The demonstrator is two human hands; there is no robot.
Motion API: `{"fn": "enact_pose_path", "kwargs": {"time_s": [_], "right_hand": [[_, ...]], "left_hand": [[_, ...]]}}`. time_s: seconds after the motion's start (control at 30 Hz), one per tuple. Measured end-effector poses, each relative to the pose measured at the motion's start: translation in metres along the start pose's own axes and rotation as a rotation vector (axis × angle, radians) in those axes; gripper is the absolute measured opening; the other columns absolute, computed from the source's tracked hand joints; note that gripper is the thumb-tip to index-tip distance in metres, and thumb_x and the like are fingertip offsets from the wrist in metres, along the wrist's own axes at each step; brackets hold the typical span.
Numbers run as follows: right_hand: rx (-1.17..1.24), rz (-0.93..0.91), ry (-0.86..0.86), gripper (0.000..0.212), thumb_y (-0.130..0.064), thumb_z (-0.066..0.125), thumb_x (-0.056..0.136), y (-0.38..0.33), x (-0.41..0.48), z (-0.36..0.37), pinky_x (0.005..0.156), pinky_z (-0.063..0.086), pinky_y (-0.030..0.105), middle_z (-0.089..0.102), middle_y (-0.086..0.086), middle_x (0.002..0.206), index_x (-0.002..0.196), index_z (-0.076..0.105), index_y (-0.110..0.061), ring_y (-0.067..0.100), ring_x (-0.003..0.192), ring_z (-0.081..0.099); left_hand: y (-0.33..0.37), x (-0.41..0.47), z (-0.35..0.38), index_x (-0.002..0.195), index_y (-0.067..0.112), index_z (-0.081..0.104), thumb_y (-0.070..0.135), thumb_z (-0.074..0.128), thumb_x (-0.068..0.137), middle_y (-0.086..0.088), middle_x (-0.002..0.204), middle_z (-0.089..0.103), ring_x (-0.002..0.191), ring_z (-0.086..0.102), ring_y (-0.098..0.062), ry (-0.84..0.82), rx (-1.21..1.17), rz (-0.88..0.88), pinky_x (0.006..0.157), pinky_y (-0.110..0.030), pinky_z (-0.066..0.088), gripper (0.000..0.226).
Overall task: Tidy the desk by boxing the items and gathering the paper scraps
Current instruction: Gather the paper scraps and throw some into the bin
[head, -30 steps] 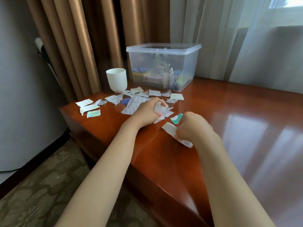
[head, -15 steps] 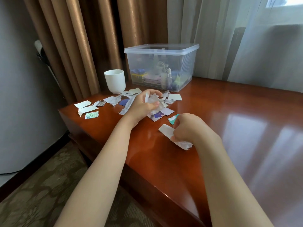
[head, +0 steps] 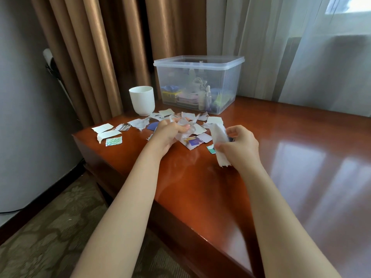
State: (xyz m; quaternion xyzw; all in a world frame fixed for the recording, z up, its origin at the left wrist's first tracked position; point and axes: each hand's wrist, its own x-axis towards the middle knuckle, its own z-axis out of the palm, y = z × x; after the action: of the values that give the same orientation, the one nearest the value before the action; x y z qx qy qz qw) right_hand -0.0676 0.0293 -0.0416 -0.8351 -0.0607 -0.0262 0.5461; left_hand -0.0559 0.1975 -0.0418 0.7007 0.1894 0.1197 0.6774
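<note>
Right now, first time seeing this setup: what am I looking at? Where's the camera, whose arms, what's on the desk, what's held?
There is no machine here. A person works with bare hands, and the single picture comes from a wide-angle camera worn on their head, looking forward and down. The two arms reaching in from the bottom are therefore the wearer's own. The left hand grips a crumpled bunch of paper scraps. The right hand pinches a longer white scrap, raised off the wood. More torn scraps lie scattered on the brown desk near its far left corner. Behind them stand a white cup and a clear plastic box with small items inside.
</note>
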Motion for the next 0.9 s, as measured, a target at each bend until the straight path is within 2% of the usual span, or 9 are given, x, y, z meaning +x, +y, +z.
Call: {"fn": "enact_pose_path", "kwargs": {"time_s": [0.17, 0.27, 0.37, 0.43, 0.5, 0.57, 0.7, 0.8, 0.9], "right_hand": [[-0.081, -0.069, 0.07, 0.033, -0.014, 0.067, 0.084, 0.011, -0.002, 0.02, 0.073, 0.04, 0.023, 0.062, 0.002, 0.115, 0.117, 0.06, -0.015, 0.011, 0.086, 0.049], [-0.098, -0.072, 0.077, 0.026, -0.017, 0.065, 0.086, 0.013, 0.0, 0.024, 0.07, 0.041, 0.025, 0.065, 0.002, 0.104, 0.112, 0.065, -0.014, 0.013, 0.083, 0.051], [-0.137, -0.024, 0.062, 0.008, -0.021, 0.063, 0.086, 0.015, 0.004, 0.023, 0.058, 0.033, 0.025, 0.057, -0.001, 0.072, 0.08, 0.067, -0.016, 0.02, 0.075, 0.049], [-0.147, -0.013, -0.001, 0.02, -0.027, 0.065, 0.083, 0.015, 0.004, 0.021, 0.051, 0.031, 0.027, 0.052, -0.002, 0.064, 0.067, 0.059, -0.017, 0.023, 0.071, 0.05], [-0.106, -0.011, -0.055, 0.015, -0.032, 0.07, 0.08, 0.013, 0.004, 0.019, 0.06, 0.038, 0.029, 0.059, -0.002, 0.076, 0.082, 0.066, -0.018, 0.02, 0.076, 0.054], [-0.062, 0.006, -0.062, 0.03, -0.034, 0.075, 0.076, 0.011, 0.005, 0.018, 0.07, 0.043, 0.03, 0.058, -0.004, 0.09, 0.1, 0.066, -0.02, 0.016, 0.086, 0.055], [-0.145, 0.057, -0.052, 0.041, -0.033, 0.077, 0.074, 0.009, 0.01, 0.019, 0.073, 0.042, 0.028, 0.055, -0.005, 0.105, 0.108, 0.058, -0.02, 0.014, 0.098, 0.054], [-0.194, 0.12, -0.048, 0.047, -0.029, 0.076, 0.075, 0.006, 0.015, 0.021, 0.075, 0.044, 0.03, 0.058, 0.001, 0.113, 0.116, 0.055, -0.017, 0.02, 0.106, 0.056], [-0.263, 0.141, -0.057, 0.05, -0.03, 0.075, 0.076, 0.005, 0.018, 0.024, 0.085, 0.045, 0.033, 0.057, 0.007, 0.121, 0.119, 0.053, -0.014, 0.025, 0.114, 0.052]], "left_hand": [[0.003, -0.003, 0.0, 0.136, 0.008, 0.047, 0.001, 0.059, 0.088, -0.011, 0.136, 0.049, 0.121, 0.052, -0.027, -0.008, -0.076, -0.028, 0.1, -0.035, 0.048, 0.05], [0.002, -0.002, 0.0, 0.133, 0.01, 0.052, 0.003, 0.059, 0.088, -0.011, 0.135, 0.05, 0.119, 0.053, -0.026, 0.0, -0.043, -0.019, 0.096, -0.034, 0.051, 0.046], [0.003, -0.003, 0.0, 0.121, 0.008, 0.06, -0.001, 0.056, 0.089, -0.005, 0.125, 0.052, 0.104, 0.057, -0.019, -0.007, -0.063, -0.011, 0.09, -0.031, 0.052, 0.033], [0.004, -0.005, 0.001, 0.116, 0.009, 0.062, -0.005, 0.054, 0.09, -0.003, 0.113, 0.052, 0.089, 0.058, -0.014, -0.012, -0.112, -0.011, 0.087, -0.028, 0.051, 0.031], [0.003, -0.004, 0.0, 0.117, 0.008, 0.062, -0.006, 0.054, 0.089, -0.002, 0.111, 0.051, 0.083, 0.057, -0.01, 0.004, -0.134, -0.014, 0.082, -0.025, 0.052, 0.032], [0.003, -0.002, 0.0, 0.12, 0.007, 0.06, -0.005, 0.055, 0.089, -0.002, 0.113, 0.054, 0.088, 0.06, -0.011, 0.023, -0.12, -0.018, 0.08, -0.024, 0.053, 0.034], [0.0, 0.001, 0.0, 0.132, 0.012, 0.052, 0.005, 0.063, 0.086, -0.01, 0.127, 0.058, 0.113, 0.058, -0.023, 0.077, -0.045, -0.038, 0.098, -0.038, 0.05, 0.047], [0.003, 0.0, -0.001, 0.135, 0.012, 0.045, 0.005, 0.062, 0.087, -0.008, 0.129, 0.053, 0.118, 0.054, -0.025, 0.144, -0.115, -0.045, 0.099, -0.04, 0.049, 0.051], [0.005, -0.002, 0.002, 0.135, 0.014, 0.044, 0.004, 0.059, 0.089, -0.009, 0.132, 0.051, 0.119, 0.053, -0.026, 0.127, -0.143, -0.046, 0.097, -0.04, 0.05, 0.049]]}}
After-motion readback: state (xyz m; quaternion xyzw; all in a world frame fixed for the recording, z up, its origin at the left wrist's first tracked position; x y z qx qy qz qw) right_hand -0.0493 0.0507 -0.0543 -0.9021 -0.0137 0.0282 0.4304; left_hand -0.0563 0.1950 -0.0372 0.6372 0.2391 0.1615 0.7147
